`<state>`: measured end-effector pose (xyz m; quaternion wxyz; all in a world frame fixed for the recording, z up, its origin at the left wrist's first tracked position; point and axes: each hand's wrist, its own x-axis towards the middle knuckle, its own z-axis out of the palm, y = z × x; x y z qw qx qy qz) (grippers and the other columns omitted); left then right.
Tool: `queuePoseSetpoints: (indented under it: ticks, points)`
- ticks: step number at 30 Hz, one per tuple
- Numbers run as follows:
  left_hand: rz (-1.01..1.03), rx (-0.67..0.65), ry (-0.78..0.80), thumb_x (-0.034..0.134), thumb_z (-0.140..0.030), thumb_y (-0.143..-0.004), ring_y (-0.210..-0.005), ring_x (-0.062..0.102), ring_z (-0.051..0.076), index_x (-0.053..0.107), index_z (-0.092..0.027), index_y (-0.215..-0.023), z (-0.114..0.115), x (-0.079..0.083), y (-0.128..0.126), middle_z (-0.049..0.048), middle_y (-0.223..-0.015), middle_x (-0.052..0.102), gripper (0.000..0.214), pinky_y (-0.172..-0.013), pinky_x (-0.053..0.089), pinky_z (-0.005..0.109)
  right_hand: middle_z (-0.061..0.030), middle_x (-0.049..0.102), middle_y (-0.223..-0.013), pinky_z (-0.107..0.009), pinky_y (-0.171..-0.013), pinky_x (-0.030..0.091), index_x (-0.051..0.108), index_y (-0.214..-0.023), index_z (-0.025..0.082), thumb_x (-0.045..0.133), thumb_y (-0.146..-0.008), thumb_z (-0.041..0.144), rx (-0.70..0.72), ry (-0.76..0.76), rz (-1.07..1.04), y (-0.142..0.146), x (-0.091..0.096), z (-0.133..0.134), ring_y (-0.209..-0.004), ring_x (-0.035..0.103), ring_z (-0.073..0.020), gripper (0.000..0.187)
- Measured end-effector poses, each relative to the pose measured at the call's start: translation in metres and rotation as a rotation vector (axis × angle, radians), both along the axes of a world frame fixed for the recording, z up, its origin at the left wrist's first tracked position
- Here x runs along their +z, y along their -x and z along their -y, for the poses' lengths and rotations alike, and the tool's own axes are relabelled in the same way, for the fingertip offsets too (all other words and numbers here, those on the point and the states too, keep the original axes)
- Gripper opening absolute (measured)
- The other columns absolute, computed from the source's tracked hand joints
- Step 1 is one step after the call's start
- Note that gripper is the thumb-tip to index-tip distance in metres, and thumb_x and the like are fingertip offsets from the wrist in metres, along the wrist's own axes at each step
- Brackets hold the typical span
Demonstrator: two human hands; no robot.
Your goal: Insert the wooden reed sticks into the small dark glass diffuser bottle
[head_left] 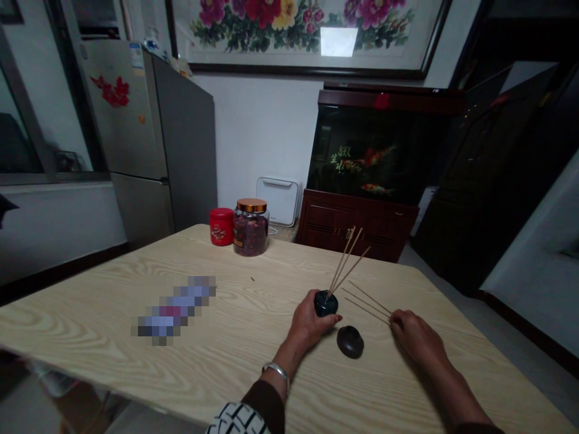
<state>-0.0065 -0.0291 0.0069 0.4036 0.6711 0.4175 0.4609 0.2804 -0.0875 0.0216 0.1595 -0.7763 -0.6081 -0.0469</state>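
- Hands, two, set apart: I see the left hand (307,319) wrapped around the dark pot, the right hand (414,334) pinching three loose sticks (366,304).
- Dark pot (325,303), one: on the table (235,374), right of its middle.
- Standing sticks (344,265), at least three by my count: fanned upward from the pot's mouth.
- Dark domed piece (350,342), one: between the hands, near the pot.
- Red canister (221,226), one; lidded jar (251,232), one: side by side near the far edge.
- Room: wood grain stretches left of my left hand; the right edge slants past my right forearm.
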Motion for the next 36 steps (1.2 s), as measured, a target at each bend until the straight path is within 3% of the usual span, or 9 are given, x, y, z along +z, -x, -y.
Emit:
queuePoseSetpoints:
  ticks: [3, 8, 14, 18, 22, 27, 31, 36]
  points:
    - [0.003, -0.003, 0.01, 0.083, -0.036, -0.064, -0.085, 0.062, 0.019, 0.06, -0.02, -0.114, 0.0, 0.002, -0.001, 0.0025, -0.096, 0.069, 0.057, -0.075, 0.047, 0.027, -0.0077, 0.067, -0.096, -0.029, -0.067, 0.037, 0.066, -0.087, 0.023, 0.045, -0.089, 0.024, 0.003, 0.054, 0.091, 0.002, -0.004, 0.002, -0.093, 0.062, -0.023, 0.021]
    - [0.003, 0.003, 0.023, 0.083, -0.036, -0.063, -0.084, 0.062, 0.019, 0.06, -0.019, -0.113, 0.0, 0.003, -0.001, 0.003, -0.095, 0.069, 0.057, -0.076, 0.048, 0.028, -0.009, 0.068, -0.092, -0.029, -0.064, 0.034, 0.063, -0.084, 0.02, 0.043, -0.089, 0.02, 0.063, 0.152, 0.109, 0.011, 0.01, -0.002, -0.081, 0.062, -0.0204, 0.021]
    - [-0.009, 0.002, 0.004, 0.083, -0.037, -0.064, -0.085, 0.062, 0.02, 0.06, -0.02, -0.114, -0.001, 0.0, -0.001, 0.0029, -0.096, 0.069, 0.058, -0.075, 0.048, 0.028, -0.0074, 0.068, -0.081, -0.029, -0.061, 0.031, 0.059, -0.083, 0.021, 0.042, -0.09, 0.023, 0.138, 0.126, 0.054, 0.02, 0.016, -0.001, -0.07, 0.058, -0.0192, 0.018]
    - [-0.003, 0.003, 0.001, 0.083, -0.037, -0.063, -0.088, 0.063, 0.02, 0.06, -0.021, -0.114, 0.001, 0.003, 0.0, 0.0033, -0.099, 0.069, 0.058, -0.077, 0.047, 0.027, -0.0055, 0.068, -0.079, -0.03, -0.065, 0.04, 0.062, -0.09, 0.022, 0.048, -0.087, 0.033, 0.181, -0.048, -0.193, 0.023, 0.022, -0.005, -0.071, 0.061, -0.0192, 0.018]
    - [-0.009, 0.003, 0.003, 0.083, -0.038, -0.063, -0.088, 0.063, 0.02, 0.06, -0.021, -0.114, 0.001, 0.004, 0.0, 0.0025, -0.099, 0.069, 0.058, -0.076, 0.046, 0.027, -0.0062, 0.068, -0.079, -0.03, -0.06, 0.047, 0.068, -0.101, 0.018, 0.063, -0.078, 0.044, 0.233, -0.337, -0.727, 0.032, 0.042, -0.009, -0.071, 0.063, -0.0194, 0.035]
    - [0.006, 0.001, -0.002, 0.083, -0.038, -0.063, -0.085, 0.063, 0.019, 0.059, -0.021, -0.111, -0.001, 0.001, 0.0, 0.0016, -0.096, 0.069, 0.057, -0.075, 0.047, 0.027, -0.0051, 0.067, -0.089, -0.022, -0.053, 0.05, 0.07, -0.089, 0.019, 0.082, -0.064, 0.04, 0.245, -0.672, -1.307, 0.067, 0.079, -0.009, -0.073, 0.062, -0.0145, 0.035]
    - [-0.004, 0.011, -0.003, 0.083, -0.037, -0.063, -0.085, 0.062, 0.019, 0.06, -0.021, -0.111, -0.001, 0.0, -0.001, 0.0014, -0.095, 0.069, 0.056, -0.076, 0.046, 0.027, -0.0029, 0.066, -0.091, -0.018, -0.054, 0.052, 0.069, -0.087, 0.019, 0.083, -0.066, 0.036, 0.315, -0.756, -1.374, 0.095, 0.093, -0.014, -0.074, 0.063, -0.0115, 0.03]
    - [-0.007, 0.002, 0.002, 0.084, -0.04, -0.062, -0.086, 0.062, 0.02, 0.059, -0.021, -0.113, -0.001, 0.001, 0.0, 0.0021, -0.097, 0.069, 0.06, -0.075, 0.046, 0.027, -0.0027, 0.066, -0.087, -0.021, -0.055, 0.054, 0.068, -0.089, 0.018, 0.079, -0.072, 0.037, 0.358, -0.713, -1.29, 0.112, 0.085, -0.026, -0.073, 0.064, -0.0128, 0.028]
